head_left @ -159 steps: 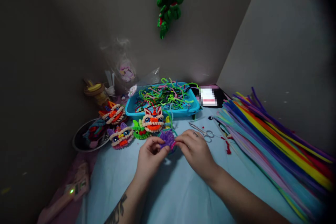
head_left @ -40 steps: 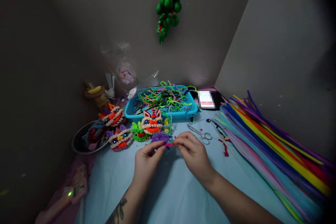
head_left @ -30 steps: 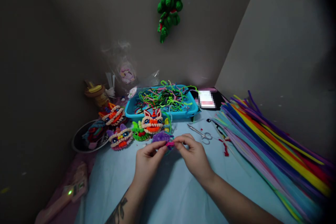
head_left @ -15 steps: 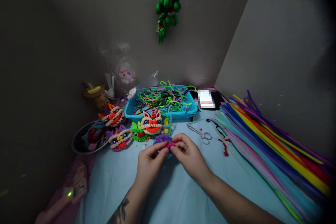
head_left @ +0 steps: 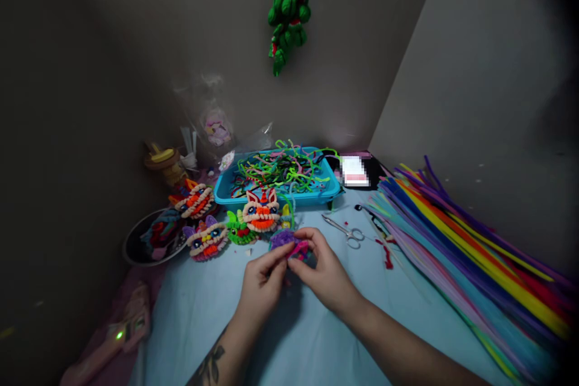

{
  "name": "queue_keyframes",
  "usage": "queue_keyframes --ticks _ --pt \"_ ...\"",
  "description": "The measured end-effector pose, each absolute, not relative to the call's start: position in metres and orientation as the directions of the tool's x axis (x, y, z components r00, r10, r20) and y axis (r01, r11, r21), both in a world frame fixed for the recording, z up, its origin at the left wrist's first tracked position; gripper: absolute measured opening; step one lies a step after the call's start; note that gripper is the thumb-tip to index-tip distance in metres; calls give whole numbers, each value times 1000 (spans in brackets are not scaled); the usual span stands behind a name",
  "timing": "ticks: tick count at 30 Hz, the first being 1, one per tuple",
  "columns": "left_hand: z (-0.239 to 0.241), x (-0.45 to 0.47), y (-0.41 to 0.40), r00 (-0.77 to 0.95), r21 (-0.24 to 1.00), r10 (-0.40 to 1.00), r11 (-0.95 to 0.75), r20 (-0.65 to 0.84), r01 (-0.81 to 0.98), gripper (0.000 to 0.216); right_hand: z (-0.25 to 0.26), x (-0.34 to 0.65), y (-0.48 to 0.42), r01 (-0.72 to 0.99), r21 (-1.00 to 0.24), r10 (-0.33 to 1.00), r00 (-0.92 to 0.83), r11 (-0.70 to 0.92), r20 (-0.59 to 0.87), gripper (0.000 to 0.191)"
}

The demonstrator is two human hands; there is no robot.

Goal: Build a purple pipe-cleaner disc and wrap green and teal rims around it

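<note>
Between my two hands is a small purple pipe-cleaner figure (head_left: 283, 239) with a bright pink part on its near side. My left hand (head_left: 265, 274) pinches it from the left with thumb and forefinger. From the right, my right hand (head_left: 319, 262) has its fingers curled over the top and its thumb at the pink part. Both hands hide much of the figure. Just behind it stand a cream and orange lion-head figure (head_left: 261, 211) and a green one (head_left: 239, 229); a purple-eared lion head (head_left: 208, 239) lies to the left.
A blue tray (head_left: 337, 188) of tangled pipe-cleaner offcuts stands at the back. Scissors (head_left: 346, 232) lie right of my hands, near a large bundle of coloured pipe cleaners (head_left: 465, 253). At left are a dark bowl (head_left: 131, 247) and a pink glue gun (head_left: 129, 325).
The purple figure has turned in my hands, so more of the pink part shows. My left hand has shifted slightly right; my right fingers now reach around the figure's right side.
</note>
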State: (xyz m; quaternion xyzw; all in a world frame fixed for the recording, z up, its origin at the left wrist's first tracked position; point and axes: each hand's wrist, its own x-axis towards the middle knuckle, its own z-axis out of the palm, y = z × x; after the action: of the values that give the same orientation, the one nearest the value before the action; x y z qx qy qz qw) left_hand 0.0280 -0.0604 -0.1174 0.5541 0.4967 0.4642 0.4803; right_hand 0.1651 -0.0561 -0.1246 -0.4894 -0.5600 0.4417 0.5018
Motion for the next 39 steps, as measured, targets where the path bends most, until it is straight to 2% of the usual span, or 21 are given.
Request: queue_keyframes --ticks 5,8,12,15,18,22,25,31,39 --pt "-117 28 -62 18 978 998 -66 64 199 30 -133 166 -58 280 -941 971 85 190 222 37" --pt "-117 27 -62 -8 970 996 -79 84 230 28 -135 169 -60 408 -868 925 122 283 359 31" --pt "-118 26 -62 -17 970 996 -80 86 229 28 -128 174 -58 555 -697 815 56 455 577 9" --pt "-120 27 -62 -29 971 995 -85 94 223 26 -123 175 -59 612 -624 785 10 485 620 8" --pt "-122 28 -63 -26 970 992 -113 122 215 23 -121 170 -63 530 -682 799 15 503 601 11" --pt "-123 28 -63 -15 966 989 -141 148 218 22 -121 164 -67 349 -835 890 8 425 456 15" --pt "-121 27 -62 -37 967 990 -126 137 222 23 -120 167 -64 298 -847 885 14 440 465 6" --pt "-117 28 -63 -66 966 986 -137 154 218 21 -120 172 -55 325 -872 898 122 367 423 9" --pt "-117 30 -62 -25 995 1000 5 -3 103 28 -118 174 -52 369 -881 915 155 296 373 12"
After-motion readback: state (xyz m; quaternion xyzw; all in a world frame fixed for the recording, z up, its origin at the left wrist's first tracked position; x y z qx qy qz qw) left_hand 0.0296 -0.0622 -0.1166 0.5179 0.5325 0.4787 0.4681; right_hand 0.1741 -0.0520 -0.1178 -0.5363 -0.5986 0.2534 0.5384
